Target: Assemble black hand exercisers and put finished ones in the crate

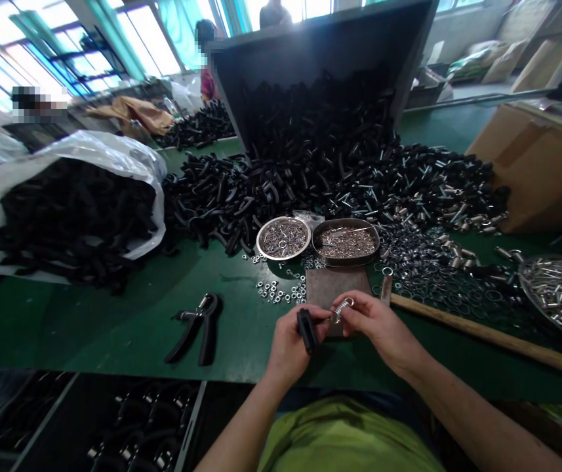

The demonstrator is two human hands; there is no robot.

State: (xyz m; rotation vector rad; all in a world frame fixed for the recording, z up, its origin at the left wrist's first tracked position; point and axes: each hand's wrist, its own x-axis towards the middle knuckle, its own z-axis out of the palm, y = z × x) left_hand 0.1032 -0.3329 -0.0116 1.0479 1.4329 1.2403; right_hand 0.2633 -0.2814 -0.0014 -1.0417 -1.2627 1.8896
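Note:
My left hand (288,344) is closed around a black plastic handle (306,330), which points down toward me. Between the fingertips of my right hand (381,324) is a metal coil spring (342,309), held close to the handle. Whether spring and handle touch is hard to make out. Both hands are over the near part of a square metal block (332,286) on the green table. To the left lies an assembled hand grip (199,330) with two black handles spread in a V and a spring at the top.
A hammer with a wooden handle (487,329) lies to the right. Beyond the block stand a round dish (307,246) and an oval tin (345,262) of small metal parts. Black handles spill from a large tilted bin (330,49); a white bag (160,216) holds more.

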